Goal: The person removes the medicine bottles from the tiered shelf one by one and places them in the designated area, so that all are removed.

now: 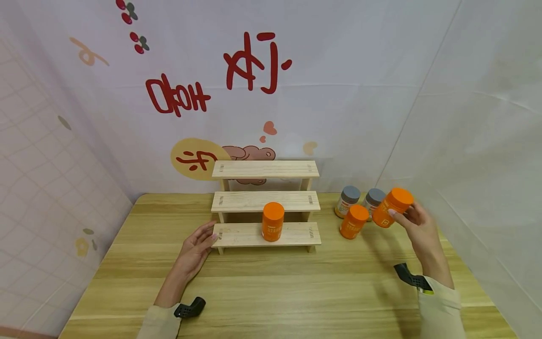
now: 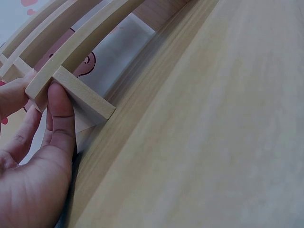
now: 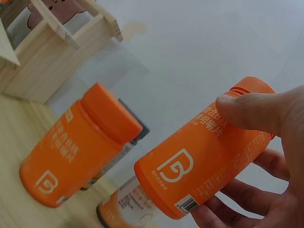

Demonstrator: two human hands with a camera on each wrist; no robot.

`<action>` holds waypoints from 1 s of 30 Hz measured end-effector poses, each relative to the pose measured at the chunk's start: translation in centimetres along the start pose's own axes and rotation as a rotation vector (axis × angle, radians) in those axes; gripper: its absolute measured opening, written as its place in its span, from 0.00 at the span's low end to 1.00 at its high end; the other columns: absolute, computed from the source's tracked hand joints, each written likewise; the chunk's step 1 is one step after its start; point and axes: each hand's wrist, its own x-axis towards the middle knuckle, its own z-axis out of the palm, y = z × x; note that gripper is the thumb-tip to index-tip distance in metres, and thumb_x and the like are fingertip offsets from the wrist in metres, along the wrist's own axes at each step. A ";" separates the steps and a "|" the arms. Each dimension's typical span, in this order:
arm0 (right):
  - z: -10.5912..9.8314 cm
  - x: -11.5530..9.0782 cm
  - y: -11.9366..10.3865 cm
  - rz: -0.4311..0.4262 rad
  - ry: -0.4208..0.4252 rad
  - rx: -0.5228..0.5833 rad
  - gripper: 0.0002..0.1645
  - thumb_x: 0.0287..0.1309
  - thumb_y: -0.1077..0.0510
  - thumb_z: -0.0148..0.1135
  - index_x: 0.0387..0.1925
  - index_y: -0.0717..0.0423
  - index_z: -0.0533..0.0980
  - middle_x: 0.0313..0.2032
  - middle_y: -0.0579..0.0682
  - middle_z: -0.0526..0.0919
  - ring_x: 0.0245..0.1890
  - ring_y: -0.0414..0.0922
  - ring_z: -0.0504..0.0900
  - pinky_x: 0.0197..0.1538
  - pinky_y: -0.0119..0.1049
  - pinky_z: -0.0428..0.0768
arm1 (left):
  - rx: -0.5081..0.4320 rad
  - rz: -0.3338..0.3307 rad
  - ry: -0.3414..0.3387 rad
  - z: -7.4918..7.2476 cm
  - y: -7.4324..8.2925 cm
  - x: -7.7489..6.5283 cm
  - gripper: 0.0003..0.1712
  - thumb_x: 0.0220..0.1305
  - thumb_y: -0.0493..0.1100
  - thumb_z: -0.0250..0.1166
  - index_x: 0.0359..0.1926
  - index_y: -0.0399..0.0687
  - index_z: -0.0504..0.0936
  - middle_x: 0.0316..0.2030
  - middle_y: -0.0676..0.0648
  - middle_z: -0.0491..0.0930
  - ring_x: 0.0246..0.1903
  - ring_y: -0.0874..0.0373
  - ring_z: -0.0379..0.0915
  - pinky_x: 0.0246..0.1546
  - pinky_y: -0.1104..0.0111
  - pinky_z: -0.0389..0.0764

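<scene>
In the head view my right hand [image 1: 417, 226] holds an orange bottle [image 1: 393, 207], tilted, above the right side of the table. The right wrist view shows the thumb across this bottle [image 3: 209, 147] near its cap and the fingers curled behind it. My left hand [image 1: 196, 252] grips the left end of the lowest step of a wooden three-step shelf [image 1: 241, 235]. Up close, the left fingers [image 2: 61, 111] pinch the board's corner beside its leg. A second orange bottle [image 1: 273, 223] stands upright on that lowest step, right of its middle.
Another orange bottle [image 1: 354, 222] stands on the table right of the shelf. Behind it are two grey-capped bottles [image 1: 347, 202], one partly hidden by the held bottle. A printed white cloth [image 1: 360, 117] hangs behind the wooden table [image 1: 271, 292].
</scene>
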 end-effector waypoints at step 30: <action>-1.1 -0.4 5.9 0.070 -0.176 -0.319 0.40 0.71 0.43 0.63 0.78 0.44 0.60 0.60 0.33 0.74 0.53 0.22 0.74 0.50 0.20 0.75 | -0.002 0.009 -0.013 -0.2 -0.2 0.3 0.38 0.73 0.38 0.64 0.78 0.40 0.59 0.54 0.54 0.74 0.50 0.66 0.75 0.47 0.77 0.79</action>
